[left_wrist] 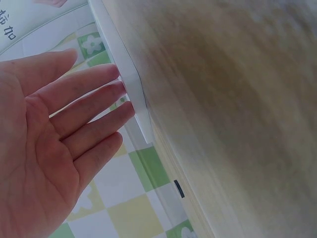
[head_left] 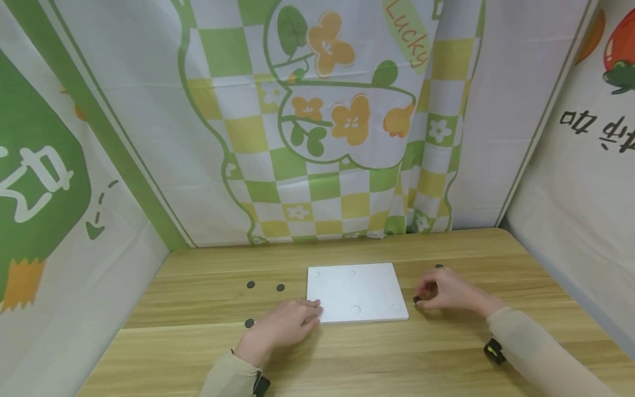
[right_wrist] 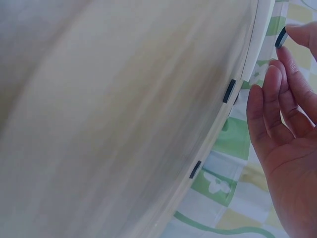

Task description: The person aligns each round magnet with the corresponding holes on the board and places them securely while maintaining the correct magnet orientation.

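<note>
A flat white board point(head_left: 347, 289) with several shallow round marks on its top lies on the wooden table. My left hand point(head_left: 288, 322) rests its fingertips on the board's near left corner. In the left wrist view its fingers point(left_wrist: 94, 101) are nearly straight against the board's edge. To the right of the board, my right hand point(head_left: 448, 289) pinches a small black disc point(right_wrist: 281, 37) between thumb and index finger, the other fingers half bent. The disc point(head_left: 416, 299) is tilted and apart from the board. Whether a mark lies under the left fingers is hidden.
Left of the board lie black discs point(head_left: 251, 284), one of them close by the left wrist. Another black disc point(head_left: 439, 266) lies behind the right hand. A patterned curtain point(head_left: 322, 187) hangs at the table's point(head_left: 357, 353) far edge, with printed cloth walls at both sides.
</note>
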The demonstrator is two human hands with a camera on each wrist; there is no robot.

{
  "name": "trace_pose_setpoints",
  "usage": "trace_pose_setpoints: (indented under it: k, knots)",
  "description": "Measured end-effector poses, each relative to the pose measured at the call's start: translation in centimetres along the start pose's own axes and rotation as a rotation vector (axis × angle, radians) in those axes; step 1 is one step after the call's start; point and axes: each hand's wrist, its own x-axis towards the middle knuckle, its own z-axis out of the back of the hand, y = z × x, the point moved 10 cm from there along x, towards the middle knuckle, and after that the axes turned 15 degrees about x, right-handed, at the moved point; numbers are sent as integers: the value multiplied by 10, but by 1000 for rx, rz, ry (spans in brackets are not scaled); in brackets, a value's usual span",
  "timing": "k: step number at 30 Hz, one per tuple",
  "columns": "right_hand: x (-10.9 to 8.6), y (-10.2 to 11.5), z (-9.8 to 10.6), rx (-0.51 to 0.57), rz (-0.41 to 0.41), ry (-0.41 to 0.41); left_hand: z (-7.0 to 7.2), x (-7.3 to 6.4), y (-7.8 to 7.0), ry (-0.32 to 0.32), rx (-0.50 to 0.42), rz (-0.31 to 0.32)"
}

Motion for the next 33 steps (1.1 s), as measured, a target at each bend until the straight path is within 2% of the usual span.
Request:
trace_pose_setpoints:
  k: [7,17,33]
  knots:
    - [6,1,-4,15,2,10,1,0,0,0,-3,-3]
    - [14,6,-9,29,66,2,-1,1,1,-4,-2,-9]
    - [18,5,-15,57,-14,32,0,0,0,-1,-10,2]
